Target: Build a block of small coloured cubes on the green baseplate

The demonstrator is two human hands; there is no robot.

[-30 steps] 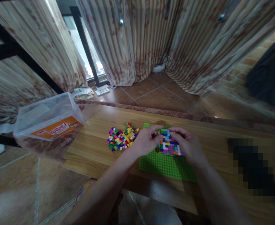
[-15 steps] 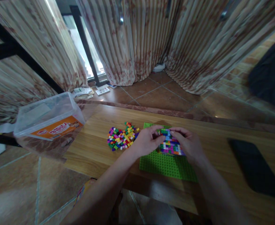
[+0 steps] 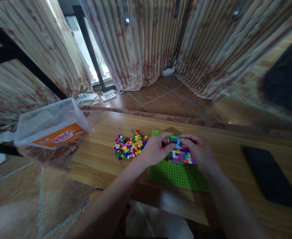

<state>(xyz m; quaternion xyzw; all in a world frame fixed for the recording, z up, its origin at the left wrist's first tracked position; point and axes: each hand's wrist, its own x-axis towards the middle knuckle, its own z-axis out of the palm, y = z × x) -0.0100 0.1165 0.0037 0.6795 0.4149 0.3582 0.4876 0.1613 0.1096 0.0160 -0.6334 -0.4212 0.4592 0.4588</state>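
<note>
A block built of many small coloured toy bricks (image 3: 180,153) stands on a green studded baseplate (image 3: 173,174). At its left side is my left hand (image 3: 157,148), its thumb and fingers bent against the block's upper left edge. My right hand (image 3: 199,151) curls around the right side, with the thumb over the top face near the far edge. Both hands are closed on the built block. Whether a loose brick sits between the fingertips is too small to tell. Left of my left hand lies a pile of loose toy bricks (image 3: 128,146).
The wooden table (image 3: 101,169) carries a dark phone-like slab (image 3: 270,176) at the right. A clear plastic box (image 3: 52,122) with an orange label stands at the left end. Papers (image 3: 87,98) lie on the tiled floor beyond, before striped curtains (image 3: 148,43).
Both hands stay at the built block, with hardly any movement of the fingers. The view has shifted very slightly.
</note>
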